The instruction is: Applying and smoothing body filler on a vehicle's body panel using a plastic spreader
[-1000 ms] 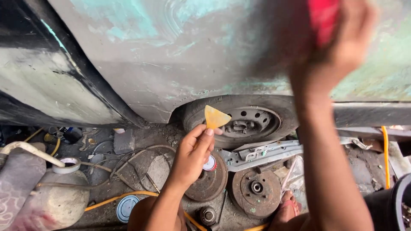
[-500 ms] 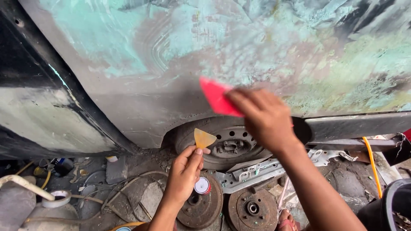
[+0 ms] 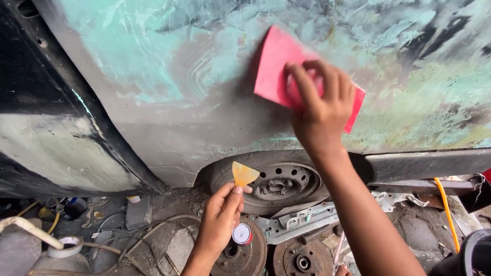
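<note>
Spreading step in hand. Right hand [image 3: 319,110] fingers curled, pressing red spreader [image 3: 279,66] flat on car panel [image 3: 169,102]. Left hand [image 3: 220,217] pinching yellow scraper [image 3: 243,175] near the wheel [image 3: 279,181]. Next stroke probably needs even pressure.

Panel [image 3: 169,82]: open to left of right hand [image 3: 319,115], which is pressed flat on red sheet [image 3: 279,66] | Below: passage narrowed by wheel [image 3: 279,181] and left hand [image 3: 220,220] with yellow spreader [image 3: 243,174] | Ground: blocked by brake discs [image 3: 302,260], small tin [image 3: 241,234], metal bracket [image 3: 302,220], tape roll [image 3: 64,247], cables [image 3: 447,204]
</note>
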